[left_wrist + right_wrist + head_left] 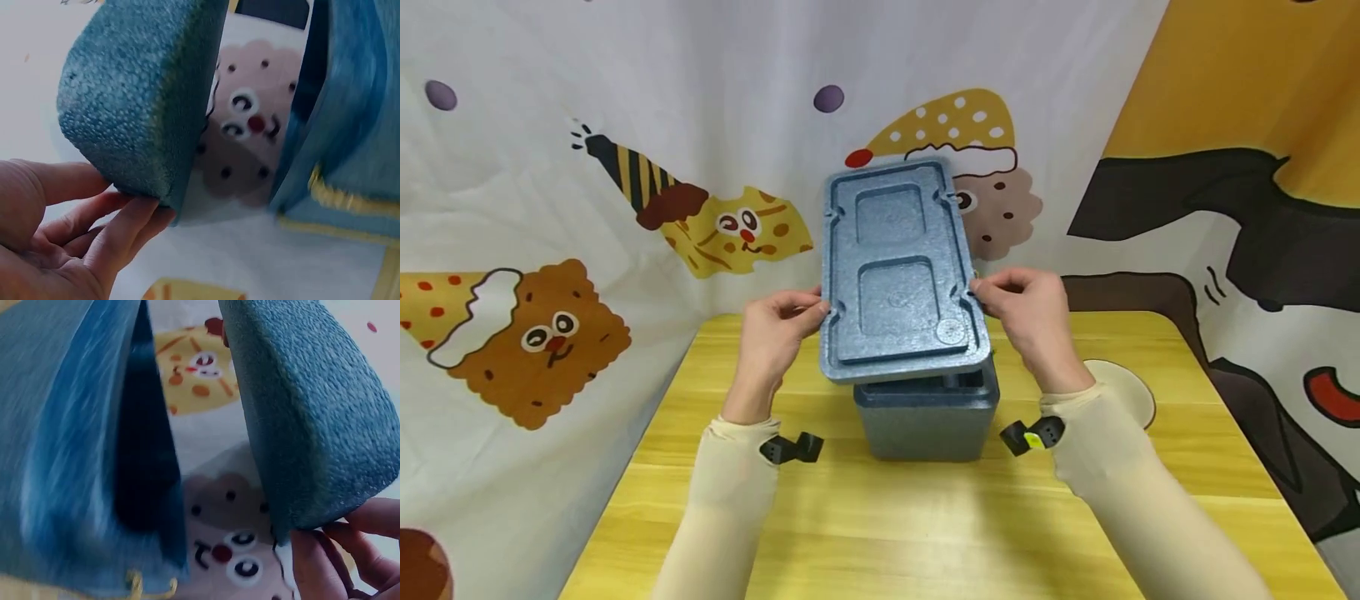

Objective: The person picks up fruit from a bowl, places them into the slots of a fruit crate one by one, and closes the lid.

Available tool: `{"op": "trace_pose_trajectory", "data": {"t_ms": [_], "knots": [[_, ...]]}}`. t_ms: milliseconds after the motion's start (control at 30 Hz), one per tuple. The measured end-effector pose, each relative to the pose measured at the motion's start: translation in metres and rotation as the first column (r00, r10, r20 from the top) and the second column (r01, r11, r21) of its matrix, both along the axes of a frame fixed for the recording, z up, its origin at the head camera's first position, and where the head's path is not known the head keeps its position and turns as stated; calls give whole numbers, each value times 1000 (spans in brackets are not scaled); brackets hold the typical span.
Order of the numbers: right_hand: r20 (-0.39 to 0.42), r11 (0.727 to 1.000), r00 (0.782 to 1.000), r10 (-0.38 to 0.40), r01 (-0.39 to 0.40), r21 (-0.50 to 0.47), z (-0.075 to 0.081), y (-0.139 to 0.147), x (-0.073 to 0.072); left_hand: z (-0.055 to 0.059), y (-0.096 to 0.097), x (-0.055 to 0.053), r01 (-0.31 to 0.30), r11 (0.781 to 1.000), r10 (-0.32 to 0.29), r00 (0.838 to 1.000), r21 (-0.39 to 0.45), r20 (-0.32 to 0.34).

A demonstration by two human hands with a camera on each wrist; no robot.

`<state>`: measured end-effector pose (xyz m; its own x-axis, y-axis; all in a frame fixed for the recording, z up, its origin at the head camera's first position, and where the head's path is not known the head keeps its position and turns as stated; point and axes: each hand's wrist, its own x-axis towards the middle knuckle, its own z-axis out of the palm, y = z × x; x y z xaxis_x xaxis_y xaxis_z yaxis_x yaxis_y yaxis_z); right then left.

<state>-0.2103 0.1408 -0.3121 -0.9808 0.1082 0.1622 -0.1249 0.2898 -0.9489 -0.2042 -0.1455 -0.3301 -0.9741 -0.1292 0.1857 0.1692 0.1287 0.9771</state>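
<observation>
A blue-grey foam lid [895, 333] is raised and tilted over a matching foam box [928, 433], which stands on the table. My left hand [775, 337] pinches the lid's left edge, thumb on one face. On the opposite edge, my right hand [1030, 317] grips it between thumb and fingers. Both wrist views show a gap between the lid [131, 94] and the box [62, 462]. The box's inside is mostly dark and hidden by the lid. Yellow cord [344, 197] shows on the box's side.
The yellow wooden table [820, 533] runs back to a curtain [752, 83] with cartoon food prints. A pale round disc [1135, 400] lies at the right, partly behind the right forearm. Small black cameras [793, 448] sit on both wrists.
</observation>
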Motion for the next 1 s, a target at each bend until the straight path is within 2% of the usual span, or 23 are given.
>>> {"op": "trace_pose_trajectory", "data": {"t_ms": [167,300,467,633,733,800,867,933,1000], "knots": [[0,997,1000,-26,26,-73,-11,25,0,-4,27,-12,40,997,-43,998,69,49],[30,992,999,-34,37,-124,-18,36,2,-7,39,-16,60,996,-65,995,67,72],[41,990,999,-33,38,-139,-23,39,3,-11,41,-18,65,997,-69,993,49,99],[-3,983,1000,-28,27,-184,-23,39,3,-9,38,-17,79,995,-85,992,62,98],[-75,982,997,-17,3,-187,-21,38,6,-3,36,-13,84,993,-89,994,88,63],[-159,984,987,-11,-18,-179,-19,38,8,2,35,-8,86,993,-89,996,84,33],[-263,981,965,-1,-49,-186,-16,37,10,7,36,-3,95,994,-94,995,60,-15],[-359,978,933,8,-83,-193,-14,37,12,11,37,1,92,995,-90,993,32,-81],[-436,969,900,11,-117,-217,-11,36,14,13,38,4,81,997,-80,978,-7,-195]]}}
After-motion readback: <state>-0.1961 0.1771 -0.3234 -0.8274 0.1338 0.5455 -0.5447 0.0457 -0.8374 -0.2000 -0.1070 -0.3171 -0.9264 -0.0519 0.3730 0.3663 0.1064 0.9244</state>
